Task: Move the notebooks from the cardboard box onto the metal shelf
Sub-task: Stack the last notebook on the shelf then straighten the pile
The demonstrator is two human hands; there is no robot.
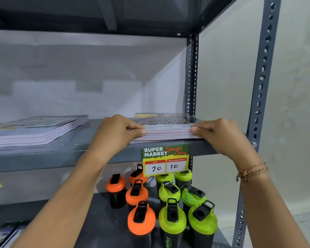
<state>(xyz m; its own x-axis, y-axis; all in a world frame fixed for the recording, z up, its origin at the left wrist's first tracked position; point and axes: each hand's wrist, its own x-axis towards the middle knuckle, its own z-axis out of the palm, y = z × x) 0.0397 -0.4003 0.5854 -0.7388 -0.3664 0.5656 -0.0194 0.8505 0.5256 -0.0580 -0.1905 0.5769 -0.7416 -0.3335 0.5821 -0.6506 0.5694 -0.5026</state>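
Note:
A stack of several notebooks (166, 128) with dark printed covers lies flat on the grey metal shelf (100, 149), at its right end near the back post. My left hand (118, 129) grips the stack's left front corner, thumb on top. My right hand (220, 133) grips the right front corner the same way. The stack's front edge sits flush with the shelf lip. A second stack of notebooks (39, 129) rests further left on the same shelf. The cardboard box is out of sight.
A price tag reading "Super Market" (166, 161) hangs from the shelf lip. On the shelf below stand orange-lidded bottles (140, 219) and green-lidded bottles (172, 219). Perforated grey posts (261, 86) frame the right side. More booklets (5, 235) lie at the bottom left.

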